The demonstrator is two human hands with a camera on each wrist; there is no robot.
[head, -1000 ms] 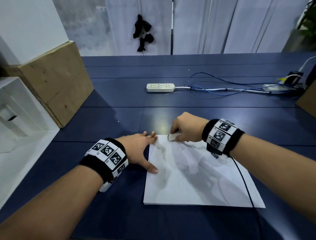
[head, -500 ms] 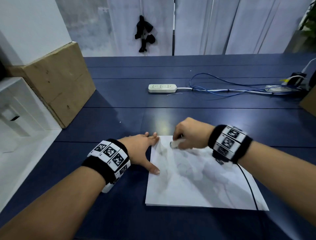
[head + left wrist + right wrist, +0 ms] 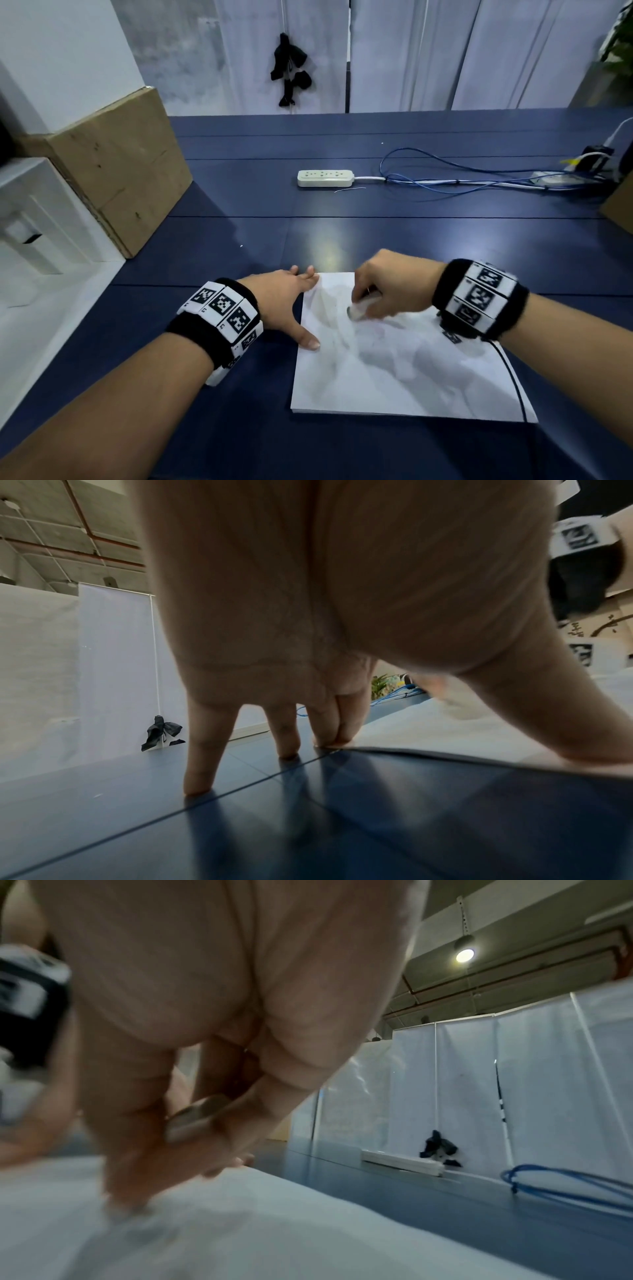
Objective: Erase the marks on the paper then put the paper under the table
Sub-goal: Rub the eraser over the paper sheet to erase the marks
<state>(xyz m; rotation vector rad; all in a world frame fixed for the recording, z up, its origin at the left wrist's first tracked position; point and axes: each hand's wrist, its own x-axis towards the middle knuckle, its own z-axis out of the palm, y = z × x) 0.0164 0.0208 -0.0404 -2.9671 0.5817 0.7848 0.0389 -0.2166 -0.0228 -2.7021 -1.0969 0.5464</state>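
A white sheet of paper lies flat on the dark blue table, with faint grey smudges across it. My left hand rests flat with straight fingers at the sheet's left edge, thumb and fingertips pressing on the paper. My right hand pinches a small whitish eraser and holds it against the sheet's upper part. In the right wrist view the eraser sits between curled fingers above the paper, blurred by motion.
A white power strip with blue and white cables lies further back on the table. A brown cardboard box stands at the left, beside a white shelf unit. White curtains hang behind the table.
My right hand has slid the eraser down from the sheet's top edge toward me over the paper. The left hand has stayed pressed at the paper's left edge.
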